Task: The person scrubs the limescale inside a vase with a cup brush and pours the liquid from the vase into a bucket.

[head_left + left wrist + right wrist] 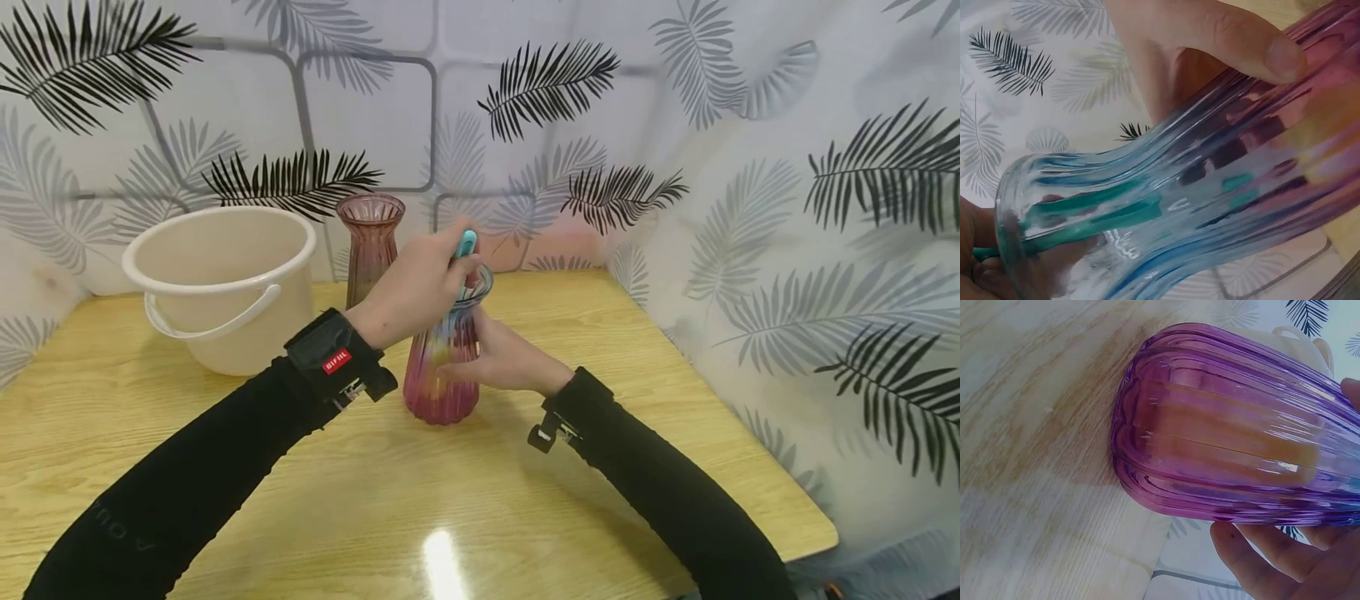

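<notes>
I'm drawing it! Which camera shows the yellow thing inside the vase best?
Right wrist view: the yellow thing shows big and long through the vase. Head view shows it small; left wrist, only part.

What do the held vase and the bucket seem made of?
Held vase: probably glossy ribbed glass, being see-through with sharp highlights; clear plastic is possible. Bucket: likely smooth plastic, given its even cream colour and thick moulded rim.
</notes>
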A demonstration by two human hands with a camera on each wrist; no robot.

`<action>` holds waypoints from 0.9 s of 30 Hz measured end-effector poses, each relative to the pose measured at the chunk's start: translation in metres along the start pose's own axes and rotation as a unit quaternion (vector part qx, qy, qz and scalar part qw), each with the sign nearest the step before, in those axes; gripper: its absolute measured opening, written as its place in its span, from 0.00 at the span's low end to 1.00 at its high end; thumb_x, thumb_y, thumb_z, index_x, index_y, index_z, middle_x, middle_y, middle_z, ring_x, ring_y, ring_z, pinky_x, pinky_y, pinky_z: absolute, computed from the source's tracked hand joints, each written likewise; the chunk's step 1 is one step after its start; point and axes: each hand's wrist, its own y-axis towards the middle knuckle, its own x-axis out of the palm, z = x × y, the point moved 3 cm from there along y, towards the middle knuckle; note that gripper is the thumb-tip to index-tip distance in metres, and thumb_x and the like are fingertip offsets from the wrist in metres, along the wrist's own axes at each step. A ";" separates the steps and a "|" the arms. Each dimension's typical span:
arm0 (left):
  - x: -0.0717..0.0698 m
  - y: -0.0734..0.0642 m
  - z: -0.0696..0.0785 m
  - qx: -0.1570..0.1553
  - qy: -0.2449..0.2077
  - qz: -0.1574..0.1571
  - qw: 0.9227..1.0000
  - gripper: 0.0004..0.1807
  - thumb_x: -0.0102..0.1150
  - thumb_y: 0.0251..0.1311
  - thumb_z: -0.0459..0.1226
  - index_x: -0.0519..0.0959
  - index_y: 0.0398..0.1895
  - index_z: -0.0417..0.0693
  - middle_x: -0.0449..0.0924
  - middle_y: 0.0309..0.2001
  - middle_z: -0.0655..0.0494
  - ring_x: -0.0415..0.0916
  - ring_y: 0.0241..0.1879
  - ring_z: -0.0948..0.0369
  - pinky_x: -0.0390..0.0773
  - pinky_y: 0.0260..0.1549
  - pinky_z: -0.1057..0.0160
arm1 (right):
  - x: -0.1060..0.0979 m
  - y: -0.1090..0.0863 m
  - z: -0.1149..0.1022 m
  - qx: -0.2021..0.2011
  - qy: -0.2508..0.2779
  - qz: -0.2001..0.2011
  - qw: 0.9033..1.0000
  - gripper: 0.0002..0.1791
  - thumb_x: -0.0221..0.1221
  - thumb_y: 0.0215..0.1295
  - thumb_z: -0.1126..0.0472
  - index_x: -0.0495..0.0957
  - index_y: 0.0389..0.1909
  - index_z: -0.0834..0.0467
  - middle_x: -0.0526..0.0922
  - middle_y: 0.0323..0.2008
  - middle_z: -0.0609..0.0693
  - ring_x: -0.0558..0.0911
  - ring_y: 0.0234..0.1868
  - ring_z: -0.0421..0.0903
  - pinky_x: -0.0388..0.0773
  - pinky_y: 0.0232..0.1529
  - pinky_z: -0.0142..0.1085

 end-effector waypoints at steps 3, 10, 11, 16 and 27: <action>0.001 0.002 -0.003 -0.007 -0.013 0.012 1.000 0.06 0.45 0.79 0.37 0.67 0.42 0.45 0.79 0.35 0.49 0.76 0.32 0.57 0.70 0.31 0.61 | 0.001 -0.001 0.000 0.002 0.003 0.004 1.000 0.52 0.70 0.63 0.53 0.42 0.76 0.45 0.72 0.62 0.46 0.75 0.63 0.42 0.73 0.64 0.41; 0.002 0.009 -0.005 -0.031 -0.077 0.013 0.996 0.07 0.45 0.78 0.37 0.68 0.41 0.44 0.80 0.34 0.47 0.80 0.34 0.55 0.78 0.36 0.60 | 0.000 -0.003 0.002 0.012 -0.023 0.014 1.000 0.56 0.69 0.63 0.53 0.38 0.78 0.46 0.65 0.69 0.45 0.69 0.69 0.41 0.66 0.70 0.41; 0.001 0.010 -0.005 -0.037 -0.085 0.010 0.996 0.06 0.45 0.78 0.37 0.68 0.41 0.43 0.80 0.34 0.46 0.80 0.35 0.55 0.78 0.36 0.60 | 0.000 -0.004 0.001 0.011 -0.023 0.016 1.000 0.56 0.70 0.63 0.53 0.38 0.78 0.46 0.65 0.69 0.46 0.69 0.69 0.41 0.66 0.70 0.41; -0.005 0.012 -0.005 -0.059 -0.097 -0.018 0.993 0.07 0.45 0.78 0.37 0.66 0.41 0.43 0.80 0.35 0.46 0.80 0.34 0.55 0.77 0.35 0.60 | 0.000 -0.003 0.001 0.015 -0.013 0.017 1.000 0.55 0.70 0.62 0.54 0.40 0.78 0.47 0.69 0.66 0.47 0.73 0.66 0.42 0.69 0.68 0.42; -0.015 0.009 -0.004 -0.012 0.011 -0.035 0.999 0.05 0.46 0.78 0.37 0.68 0.43 0.44 0.82 0.32 0.50 0.77 0.29 0.58 0.71 0.28 0.62 | 0.000 0.001 0.003 0.009 -0.002 0.005 1.000 0.54 0.70 0.62 0.51 0.40 0.77 0.44 0.71 0.64 0.45 0.75 0.64 0.41 0.71 0.66 0.40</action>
